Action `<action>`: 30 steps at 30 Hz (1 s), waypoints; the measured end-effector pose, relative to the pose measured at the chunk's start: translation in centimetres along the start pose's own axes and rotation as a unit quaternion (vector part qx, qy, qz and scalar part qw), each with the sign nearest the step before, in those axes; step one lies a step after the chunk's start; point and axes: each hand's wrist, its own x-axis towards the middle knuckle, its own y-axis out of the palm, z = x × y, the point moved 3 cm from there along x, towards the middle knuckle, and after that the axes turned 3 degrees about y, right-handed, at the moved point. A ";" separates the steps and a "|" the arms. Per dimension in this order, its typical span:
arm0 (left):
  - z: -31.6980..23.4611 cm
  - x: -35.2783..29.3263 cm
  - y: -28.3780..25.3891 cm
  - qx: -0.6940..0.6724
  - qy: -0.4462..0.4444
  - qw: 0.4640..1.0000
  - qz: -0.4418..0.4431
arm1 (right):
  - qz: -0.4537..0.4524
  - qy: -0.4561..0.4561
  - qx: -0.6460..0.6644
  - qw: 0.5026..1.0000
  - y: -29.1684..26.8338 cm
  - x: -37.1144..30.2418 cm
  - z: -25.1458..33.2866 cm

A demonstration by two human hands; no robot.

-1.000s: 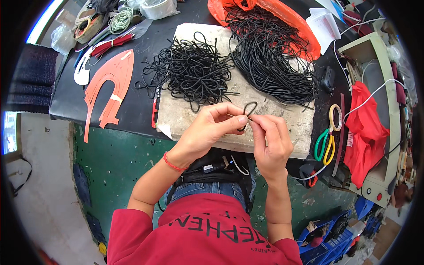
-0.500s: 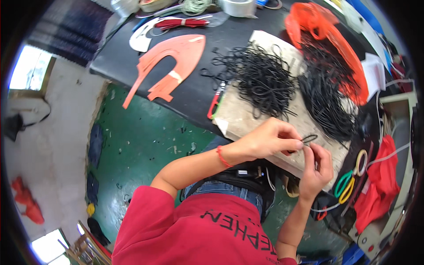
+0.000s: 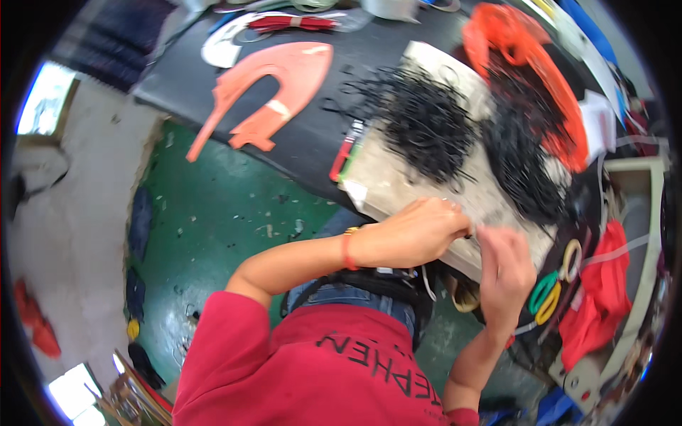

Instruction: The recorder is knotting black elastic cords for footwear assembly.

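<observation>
Centre right of frame, both hands close together at the near edge of a pale board [image 3: 375,170]. Left hand [image 3: 419,233] back-up, fingers curled and closed on a bit of black cord [image 3: 467,235] — only a short dark piece shows at its fingertips. The cord sits in the narrow gap between the two hands, nearer the left. Right hand [image 3: 507,275] just beside it, fingers bent toward the left hand's fingertips; blurred, so cannot tell whether it grips the cord too.

Above the hands, on the board: a tangled cord pile [image 3: 430,131], and to its right a second cord bundle [image 3: 517,160], partly within an orange-red bag [image 3: 572,117]. Right of the right hand, scissors [image 3: 548,307] with a yellow handle loop, then red cloth [image 3: 595,309]. Upper left — an orange curved template [image 3: 302,71] on the black table [image 3: 312,153].
</observation>
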 end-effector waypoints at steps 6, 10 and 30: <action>-0.1 0.4 -0.9 -0.498 -0.196 0.844 -0.020 | -0.019 0.135 0.172 0.976 1.1 -0.5 -2.4; 0.7 0.3 -0.5 -0.502 -0.209 0.837 -0.057 | -0.010 0.133 0.150 0.980 1.7 -1.0 -1.4; -0.3 -0.6 -0.1 -0.304 -0.140 0.917 -0.216 | -0.089 0.338 0.303 0.887 4.2 -2.2 -1.6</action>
